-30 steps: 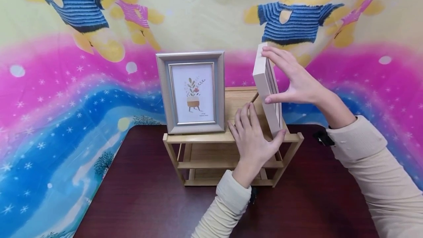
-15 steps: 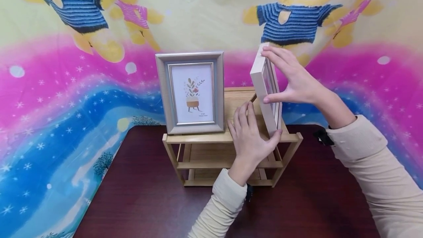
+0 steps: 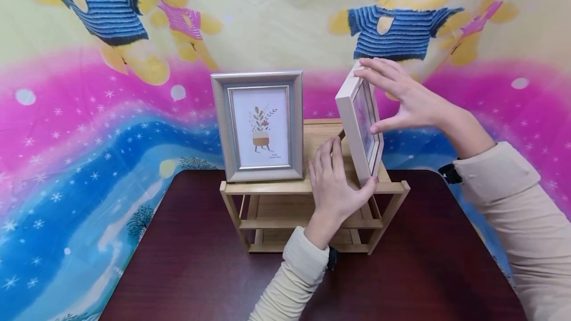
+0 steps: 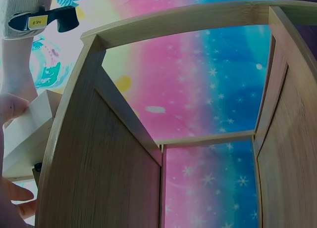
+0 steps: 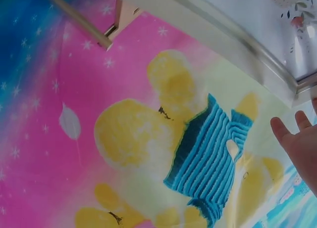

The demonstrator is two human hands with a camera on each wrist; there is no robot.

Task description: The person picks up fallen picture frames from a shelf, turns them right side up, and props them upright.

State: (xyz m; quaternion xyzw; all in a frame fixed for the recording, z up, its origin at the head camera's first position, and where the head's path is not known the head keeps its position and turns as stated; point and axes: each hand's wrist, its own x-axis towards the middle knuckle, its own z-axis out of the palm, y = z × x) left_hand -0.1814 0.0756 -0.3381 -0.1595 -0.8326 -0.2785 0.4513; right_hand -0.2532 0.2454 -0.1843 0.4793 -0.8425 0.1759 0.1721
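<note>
White frame on the shelf top has swung face-out over the last second. Your right hand pinches its upper edge; your left hand braces its bottom corner, fingers straight. Nearly set.

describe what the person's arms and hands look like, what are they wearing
Both hands are bare: no gloves or rings show on the left hand or the right hand. Each arm wears a cream, finely ribbed long sleeve, the left sleeve ending in a snug cuff, the right sleeve looser. A black strap sits at the right wrist; another black piece shows under the left cuff.
</note>
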